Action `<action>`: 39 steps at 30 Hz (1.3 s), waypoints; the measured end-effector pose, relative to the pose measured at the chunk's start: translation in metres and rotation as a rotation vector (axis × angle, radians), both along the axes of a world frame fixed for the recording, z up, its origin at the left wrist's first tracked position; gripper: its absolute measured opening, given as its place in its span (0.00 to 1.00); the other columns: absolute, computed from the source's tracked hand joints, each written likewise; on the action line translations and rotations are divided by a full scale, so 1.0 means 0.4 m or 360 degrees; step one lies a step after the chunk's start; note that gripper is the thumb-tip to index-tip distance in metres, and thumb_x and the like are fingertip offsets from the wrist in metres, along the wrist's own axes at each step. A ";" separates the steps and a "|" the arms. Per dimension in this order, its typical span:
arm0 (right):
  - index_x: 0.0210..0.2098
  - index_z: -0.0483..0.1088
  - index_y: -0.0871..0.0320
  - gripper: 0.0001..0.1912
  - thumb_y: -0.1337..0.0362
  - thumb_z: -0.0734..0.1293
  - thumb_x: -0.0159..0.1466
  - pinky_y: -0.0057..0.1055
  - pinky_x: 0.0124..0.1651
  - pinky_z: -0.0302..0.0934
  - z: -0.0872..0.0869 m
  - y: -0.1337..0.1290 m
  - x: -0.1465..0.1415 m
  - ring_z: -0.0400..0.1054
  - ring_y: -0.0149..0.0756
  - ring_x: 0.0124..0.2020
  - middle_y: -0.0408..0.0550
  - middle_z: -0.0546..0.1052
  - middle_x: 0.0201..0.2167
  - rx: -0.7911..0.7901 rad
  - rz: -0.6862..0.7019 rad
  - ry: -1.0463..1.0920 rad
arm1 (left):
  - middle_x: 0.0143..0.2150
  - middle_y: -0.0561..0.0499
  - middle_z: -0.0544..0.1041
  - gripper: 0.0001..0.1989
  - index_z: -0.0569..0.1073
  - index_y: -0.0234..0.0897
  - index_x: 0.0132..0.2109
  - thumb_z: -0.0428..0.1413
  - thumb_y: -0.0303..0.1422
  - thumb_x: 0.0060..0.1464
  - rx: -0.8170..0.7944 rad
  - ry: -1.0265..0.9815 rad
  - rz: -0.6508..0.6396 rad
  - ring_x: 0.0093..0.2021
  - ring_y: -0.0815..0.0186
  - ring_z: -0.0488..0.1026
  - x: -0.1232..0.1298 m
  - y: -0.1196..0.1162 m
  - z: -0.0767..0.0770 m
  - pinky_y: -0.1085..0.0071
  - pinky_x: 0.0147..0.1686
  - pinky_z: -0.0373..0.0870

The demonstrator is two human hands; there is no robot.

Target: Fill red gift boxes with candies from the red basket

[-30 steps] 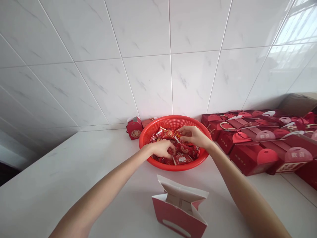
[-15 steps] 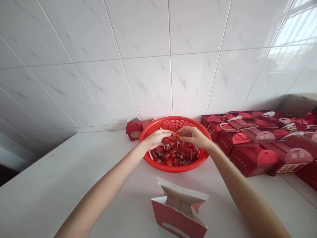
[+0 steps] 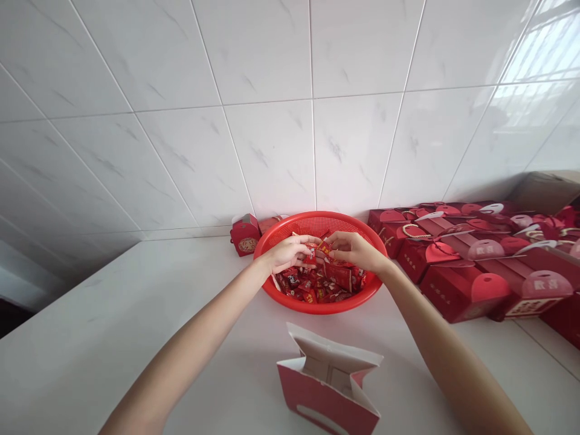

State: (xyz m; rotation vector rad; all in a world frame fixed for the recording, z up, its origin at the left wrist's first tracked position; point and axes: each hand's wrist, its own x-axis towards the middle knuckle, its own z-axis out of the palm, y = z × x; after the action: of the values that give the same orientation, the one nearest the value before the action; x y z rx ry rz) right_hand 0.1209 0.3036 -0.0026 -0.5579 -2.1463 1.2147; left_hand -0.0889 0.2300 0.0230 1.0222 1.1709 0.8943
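Note:
A red plastic basket (image 3: 324, 307) holds a heap of red-wrapped candies (image 3: 312, 284). Both of my hands are inside its rim, over the heap. My left hand (image 3: 290, 254) has its fingers curled round a red-wrapped candy (image 3: 310, 254). Just to the right, my right hand (image 3: 351, 249) pinches another small red and yellow wrapped candy (image 3: 325, 247) at its fingertips. Nearer to me stands a red paper box (image 3: 321, 389) with its top unfolded, showing a pale inside; no candy shows in the visible part of it.
Many folded red gift boxes (image 3: 466, 290) with rounded handles crowd the right side, some with rope handles. A small red box (image 3: 246, 234) sits behind the basket's left edge. The white tabletop (image 3: 136, 314) meets a tiled wall (image 3: 267, 157). At far right is a brown carton (image 3: 544, 196).
The candy in my left hand now shows more of its wrapper, turned up between the fingers. My right hand has shifted only slightly. Basket and open box stay in place.

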 end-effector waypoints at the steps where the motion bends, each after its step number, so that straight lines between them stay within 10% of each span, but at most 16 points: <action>1: 0.39 0.74 0.57 0.13 0.57 0.72 0.58 0.36 0.38 0.70 -0.001 0.001 0.000 0.74 0.39 0.35 0.48 0.77 0.33 0.0007 -0.0009 0.0006 | 0.38 0.46 0.81 0.23 0.73 0.34 0.55 0.54 0.18 0.53 0.0020 0.0004 0.0005 0.41 0.62 0.82 0.001 -0.001 0.000 0.66 0.42 0.79; 12: 0.39 0.73 0.58 0.12 0.60 0.73 0.57 0.33 0.35 0.71 -0.004 0.004 -0.001 0.74 0.38 0.35 0.47 0.77 0.32 -0.0029 -0.0033 0.0038 | 0.38 0.48 0.80 0.26 0.72 0.35 0.57 0.64 0.25 0.50 0.0192 0.0223 0.0051 0.39 0.62 0.81 -0.008 -0.002 -0.008 0.64 0.42 0.78; 25: 0.36 0.70 0.56 0.12 0.58 0.72 0.56 0.33 0.34 0.66 -0.004 0.003 -0.002 0.71 0.37 0.32 0.44 0.75 0.29 -0.0034 0.0003 0.0033 | 0.38 0.50 0.82 0.15 0.83 0.38 0.39 0.59 0.23 0.43 0.0431 0.1659 -0.0271 0.41 0.58 0.77 -0.013 0.007 -0.032 0.71 0.39 0.70; 39: 0.37 0.70 0.56 0.11 0.59 0.70 0.57 0.33 0.34 0.65 -0.007 0.003 -0.002 0.71 0.36 0.30 0.44 0.75 0.28 -0.0021 -0.0004 -0.0025 | 0.48 0.49 0.81 0.23 0.81 0.37 0.48 0.59 0.23 0.41 0.0457 0.1134 -0.0348 0.49 0.58 0.76 -0.015 0.005 -0.026 0.68 0.48 0.73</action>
State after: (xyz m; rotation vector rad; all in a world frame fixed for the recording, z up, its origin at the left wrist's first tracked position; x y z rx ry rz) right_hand 0.1203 0.3048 -0.0053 -0.5776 -2.1512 1.2279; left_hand -0.0948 0.2319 0.0126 1.7564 1.4949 0.5356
